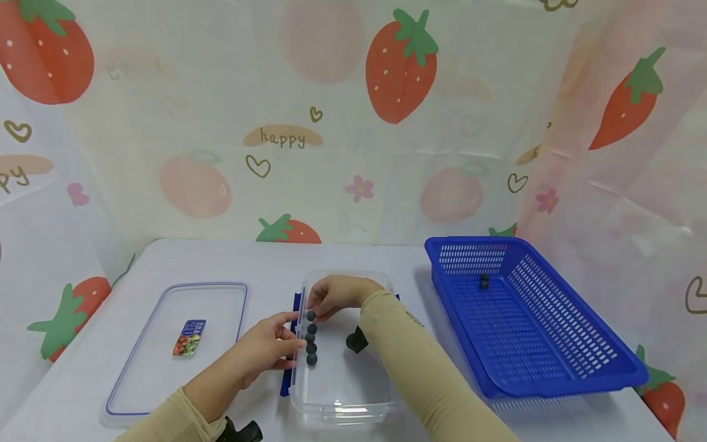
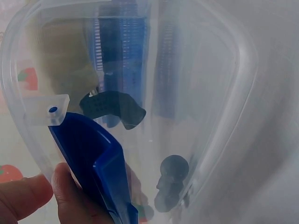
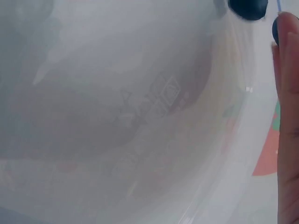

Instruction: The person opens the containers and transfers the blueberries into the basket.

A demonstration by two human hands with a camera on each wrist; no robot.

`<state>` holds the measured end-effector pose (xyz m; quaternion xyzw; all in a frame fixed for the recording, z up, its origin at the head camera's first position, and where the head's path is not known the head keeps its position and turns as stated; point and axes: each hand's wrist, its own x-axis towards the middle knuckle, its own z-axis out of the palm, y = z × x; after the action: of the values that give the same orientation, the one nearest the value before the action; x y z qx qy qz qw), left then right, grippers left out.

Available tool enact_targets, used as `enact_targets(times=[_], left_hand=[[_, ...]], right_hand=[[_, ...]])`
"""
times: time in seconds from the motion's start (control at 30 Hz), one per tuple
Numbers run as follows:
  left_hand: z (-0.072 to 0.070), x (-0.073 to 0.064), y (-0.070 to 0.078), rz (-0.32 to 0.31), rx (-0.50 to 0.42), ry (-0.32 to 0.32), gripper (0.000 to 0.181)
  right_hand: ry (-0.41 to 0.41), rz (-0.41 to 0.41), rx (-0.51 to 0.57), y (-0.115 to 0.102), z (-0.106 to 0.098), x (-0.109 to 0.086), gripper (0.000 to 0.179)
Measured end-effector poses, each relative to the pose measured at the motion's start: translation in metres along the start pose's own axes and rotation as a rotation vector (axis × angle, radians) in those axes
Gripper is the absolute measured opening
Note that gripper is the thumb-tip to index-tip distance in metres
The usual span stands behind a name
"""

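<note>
My left hand grips the left wall of a clear plastic box, near its lowered blue latch. Along the inside of that wall, several small dark blue-black balls sit in a row running away from me. My right hand reaches into the box at the far end of this row and pinches another dark ball. In the right wrist view, part of that ball shows beside a fingertip, with one more dark ball close by.
On the right stands a blue slotted basket with two dark balls near its far end. A clear lid with a blue-violet rim lies on the left of the white table, bearing a colourful label. Strawberry-printed sheets hang behind.
</note>
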<state>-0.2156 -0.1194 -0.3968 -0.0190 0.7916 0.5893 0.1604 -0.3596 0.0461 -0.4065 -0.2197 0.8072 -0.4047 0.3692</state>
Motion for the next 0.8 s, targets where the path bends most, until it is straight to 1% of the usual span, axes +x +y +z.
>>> enact_targets(times=[0.1, 0.27, 0.47, 0.8], left_hand=[[0.0, -0.0001, -0.0003, 0.0, -0.001, -0.001, 0.063], [0.0, 0.0001, -0.0009, 0.003, 0.001, 0.0, 0.064], [0.0001, -0.0003, -0.0008, 0.007, 0.006, 0.004, 0.063], [0.0001, 0.0, -0.0013, 0.007, -0.005, 0.001, 0.063]], right_hand=[[0.007, -0.007, 0.006, 0.0, -0.0005, 0.0006, 0.01], [0.011, 0.004, 0.008, -0.0005, 0.0002, 0.0001, 0.009], [-0.001, 0.011, 0.01, -0.0007, 0.0023, 0.0006, 0.008], [-0.008, -0.027, -0.032, -0.0013, 0.0014, 0.0022, 0.008]])
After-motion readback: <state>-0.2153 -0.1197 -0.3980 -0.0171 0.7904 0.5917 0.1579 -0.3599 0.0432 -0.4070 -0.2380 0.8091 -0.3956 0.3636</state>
